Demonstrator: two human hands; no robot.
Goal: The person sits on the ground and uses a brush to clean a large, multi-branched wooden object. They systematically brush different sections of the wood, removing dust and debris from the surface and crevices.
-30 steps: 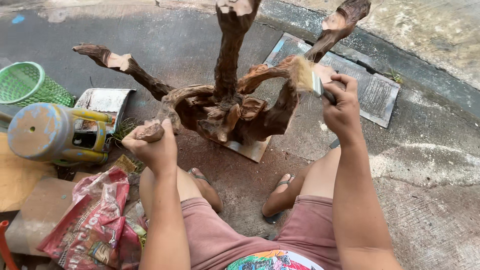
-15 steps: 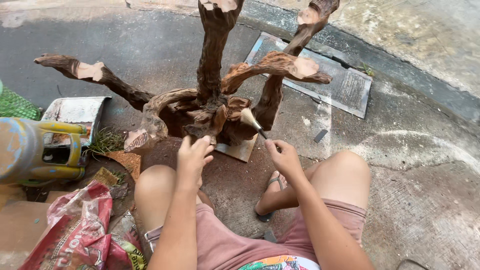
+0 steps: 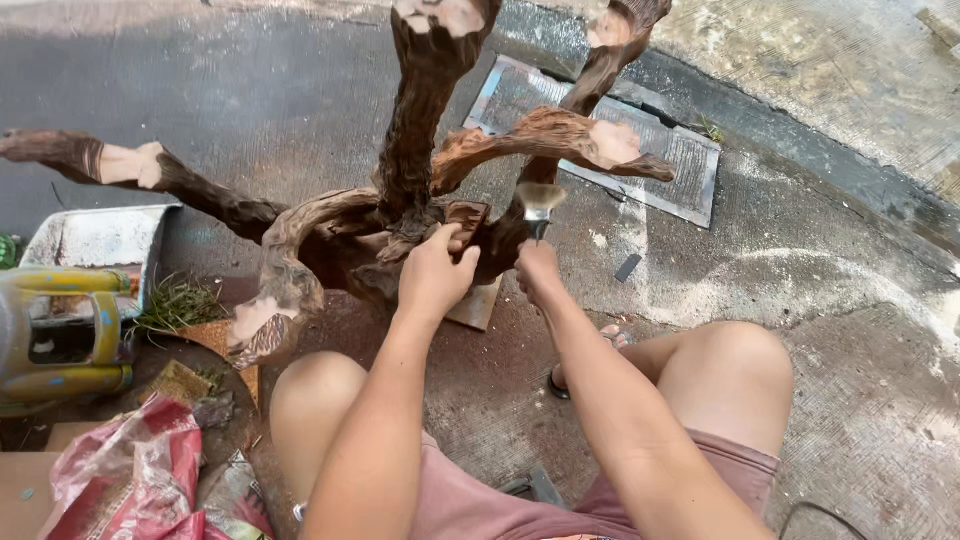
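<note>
Where the gnarled dark-brown driftwood root sculpture with pale cut branch ends (image 3: 400,215) stands on its small flat wooden base plate (image 3: 478,305), it lies straight ahead of the seated person, just past the knees, on the wet grey concrete ground (image 3: 250,90); its thickest trunk rises upright toward the camera, while its longest limb runs out to the left, ending near the far left edge of the view; both hands meet at the knot low on the trunk, the left a shade nearer the middle of it. The left hand (image 3: 435,275) is curled and pressed against the wood at that knot, fingers closed on a ridge of it; the right hand (image 3: 540,270) is closed around the handle of a small paintbrush with pale bristles (image 3: 540,200), which points up and away, bristles just beside a curving branch on the right side of the trunk. Behind the sculpture, toward the far right, a flat rectangular metal drain grate (image 3: 690,165) lies set in the ground beside a raised kerb. To the left, a shallow grey metal tray (image 3: 95,240) lies on the ground, what it holds too unclear to tell; nearer, at the left edge, a yellow and grey plastic jug lying on its side (image 3: 60,335) rests beside a tuft of green grass clippings (image 3: 180,305); a crumpled red plastic bag (image 3: 130,475) sits at the near left corner, contents hidden.
</note>
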